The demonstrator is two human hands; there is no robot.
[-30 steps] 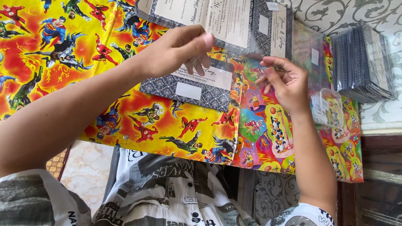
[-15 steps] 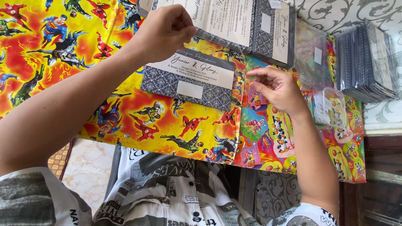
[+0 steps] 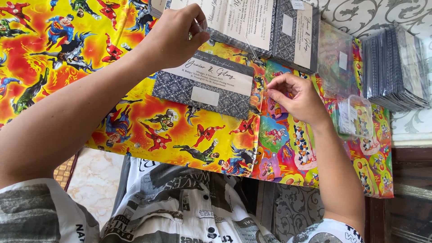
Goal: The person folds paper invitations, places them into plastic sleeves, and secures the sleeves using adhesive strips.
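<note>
You are pinching a clear plastic sleeve (image 3: pixel 234 38) between both closed hands: left hand (image 3: pixel 173 38) at its top, right hand (image 3: pixel 294 96) at its lower edge. The dark patterned card (image 3: pixel 204 85) is lying unsleeved on the bench (image 3: pixel 135 135); a sleeved stack (image 3: pixel 393 67) is sitting right.

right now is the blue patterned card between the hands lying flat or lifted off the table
Lying flat. The blue patterned card rests face up on the bright wrapping paper; neither the left hand nor the right hand grips it.
</note>
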